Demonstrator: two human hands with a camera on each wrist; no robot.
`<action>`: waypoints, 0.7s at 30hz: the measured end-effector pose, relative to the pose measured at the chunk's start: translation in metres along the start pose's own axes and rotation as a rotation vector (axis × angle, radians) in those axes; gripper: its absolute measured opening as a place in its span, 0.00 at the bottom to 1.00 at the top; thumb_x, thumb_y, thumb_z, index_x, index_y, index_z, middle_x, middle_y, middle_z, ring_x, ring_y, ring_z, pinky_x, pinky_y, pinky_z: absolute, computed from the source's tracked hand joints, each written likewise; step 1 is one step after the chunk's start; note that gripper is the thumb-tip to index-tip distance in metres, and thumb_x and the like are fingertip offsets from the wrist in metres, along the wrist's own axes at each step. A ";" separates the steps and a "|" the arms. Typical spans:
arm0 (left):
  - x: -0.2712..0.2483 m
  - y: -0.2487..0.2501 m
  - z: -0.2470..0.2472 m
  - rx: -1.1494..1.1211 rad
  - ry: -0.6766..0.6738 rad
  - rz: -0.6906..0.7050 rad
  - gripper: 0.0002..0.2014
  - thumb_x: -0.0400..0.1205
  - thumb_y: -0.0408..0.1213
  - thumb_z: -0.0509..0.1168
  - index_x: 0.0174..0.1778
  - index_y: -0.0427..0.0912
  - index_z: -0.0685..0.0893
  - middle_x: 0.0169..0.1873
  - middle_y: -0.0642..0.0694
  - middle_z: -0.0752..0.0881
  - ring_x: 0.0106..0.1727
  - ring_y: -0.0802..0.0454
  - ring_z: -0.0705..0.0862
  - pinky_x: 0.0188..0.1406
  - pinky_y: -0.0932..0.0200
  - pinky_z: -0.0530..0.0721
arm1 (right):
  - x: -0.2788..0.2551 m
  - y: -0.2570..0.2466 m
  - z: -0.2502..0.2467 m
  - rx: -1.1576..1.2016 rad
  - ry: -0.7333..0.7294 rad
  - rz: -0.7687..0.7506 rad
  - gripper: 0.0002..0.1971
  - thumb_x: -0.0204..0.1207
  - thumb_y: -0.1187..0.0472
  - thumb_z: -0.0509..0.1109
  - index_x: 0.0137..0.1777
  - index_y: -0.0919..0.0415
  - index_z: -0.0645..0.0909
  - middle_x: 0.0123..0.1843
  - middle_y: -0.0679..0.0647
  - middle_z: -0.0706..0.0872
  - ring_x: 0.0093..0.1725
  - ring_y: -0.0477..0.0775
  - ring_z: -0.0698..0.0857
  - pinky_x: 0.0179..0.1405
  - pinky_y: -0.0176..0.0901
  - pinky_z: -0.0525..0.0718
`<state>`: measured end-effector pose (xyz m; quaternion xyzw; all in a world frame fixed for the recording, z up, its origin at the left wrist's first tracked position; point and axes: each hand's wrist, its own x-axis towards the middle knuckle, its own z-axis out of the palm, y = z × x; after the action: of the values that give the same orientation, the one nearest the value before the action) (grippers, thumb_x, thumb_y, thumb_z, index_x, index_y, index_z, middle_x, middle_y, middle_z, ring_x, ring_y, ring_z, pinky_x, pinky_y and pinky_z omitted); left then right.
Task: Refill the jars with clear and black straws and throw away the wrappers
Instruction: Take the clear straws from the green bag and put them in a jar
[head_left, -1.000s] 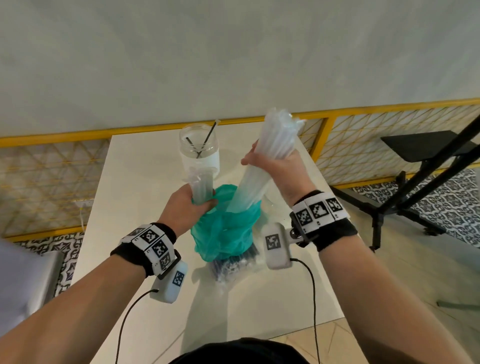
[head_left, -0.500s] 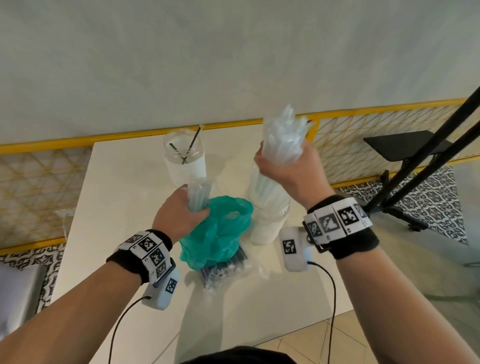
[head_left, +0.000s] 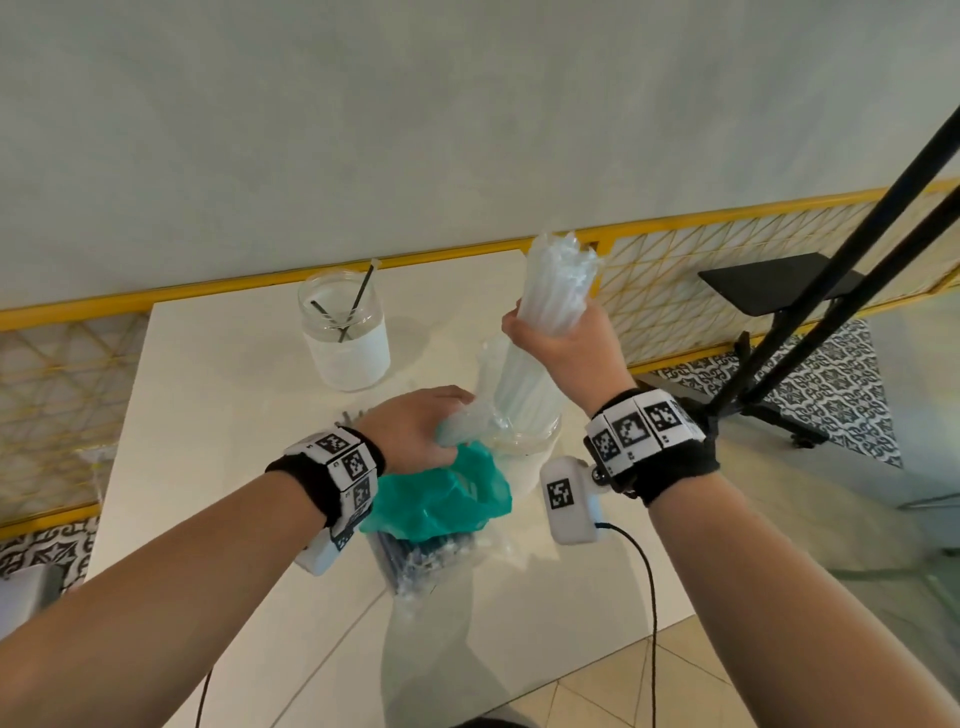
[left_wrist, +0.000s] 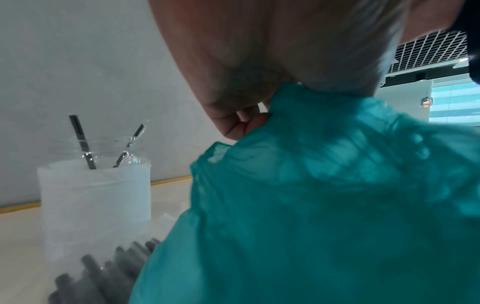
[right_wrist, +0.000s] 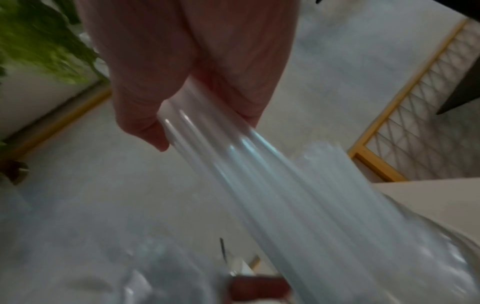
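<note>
Two jars: right hand (head_left: 563, 345) grips clear straws (head_left: 556, 291), left hand (head_left: 415, 428) clutches wrapper (head_left: 470, 415).

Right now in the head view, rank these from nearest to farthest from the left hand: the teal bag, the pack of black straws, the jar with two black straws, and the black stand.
1. teal bag: held in the left hand.
2. pack of black straws: under the bag, nearer the person.
3. jar with two black straws: farther back on the table.
4. black stand: off the table, far right.
</note>
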<state>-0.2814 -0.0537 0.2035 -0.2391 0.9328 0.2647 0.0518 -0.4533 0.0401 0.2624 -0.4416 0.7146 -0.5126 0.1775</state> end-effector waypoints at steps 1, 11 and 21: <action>0.001 -0.003 0.003 -0.025 0.014 0.000 0.25 0.72 0.40 0.69 0.68 0.50 0.80 0.66 0.61 0.77 0.65 0.57 0.79 0.69 0.53 0.75 | 0.000 0.009 0.005 -0.054 -0.014 0.047 0.18 0.72 0.49 0.75 0.54 0.62 0.84 0.47 0.57 0.90 0.47 0.55 0.88 0.53 0.58 0.88; -0.001 -0.015 0.016 -0.156 0.086 0.051 0.17 0.73 0.37 0.73 0.59 0.48 0.85 0.67 0.72 0.70 0.63 0.70 0.74 0.65 0.71 0.68 | -0.014 0.017 0.013 -0.191 0.183 -0.119 0.46 0.62 0.41 0.81 0.78 0.50 0.64 0.78 0.49 0.66 0.78 0.50 0.64 0.80 0.55 0.63; -0.018 -0.027 -0.002 -0.461 0.379 -0.182 0.16 0.74 0.44 0.73 0.55 0.44 0.83 0.49 0.46 0.86 0.49 0.49 0.85 0.52 0.52 0.82 | -0.025 0.059 0.040 -0.883 -0.115 -0.307 0.25 0.88 0.51 0.45 0.83 0.54 0.61 0.86 0.50 0.59 0.86 0.52 0.54 0.84 0.58 0.36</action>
<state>-0.2526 -0.0675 0.1960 -0.3722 0.8161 0.4141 -0.1550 -0.4377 0.0425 0.1885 -0.6030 0.7799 -0.1546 -0.0658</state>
